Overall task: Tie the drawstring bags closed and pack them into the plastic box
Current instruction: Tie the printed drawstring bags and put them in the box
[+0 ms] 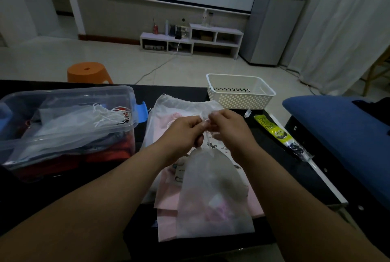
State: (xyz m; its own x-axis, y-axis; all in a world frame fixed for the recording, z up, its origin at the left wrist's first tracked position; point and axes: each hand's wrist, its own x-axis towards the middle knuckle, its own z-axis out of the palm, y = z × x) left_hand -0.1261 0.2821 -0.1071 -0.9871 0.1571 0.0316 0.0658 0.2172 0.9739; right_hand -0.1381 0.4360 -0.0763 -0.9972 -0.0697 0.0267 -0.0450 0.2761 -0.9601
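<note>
A translucent white drawstring bag [213, 194] hangs from my hands over the dark table, its neck gathered between them. My left hand [183, 133] pinches the drawstring at the neck. Close beside it, my right hand [229, 126] pinches the string too, fingers curled. Under the bag lies a pile of flat bags [168, 202], pink and white, some with small prints. The clear plastic box [69, 101] stands at the left, holding several tied bags with white strings showing on top.
A white perforated basket [240, 90] stands at the table's far right edge. A yellow and black packet [274, 133] lies right of the bags. A blue cushion [341, 126] is at the right. An orange stool [88, 71] stands beyond the table.
</note>
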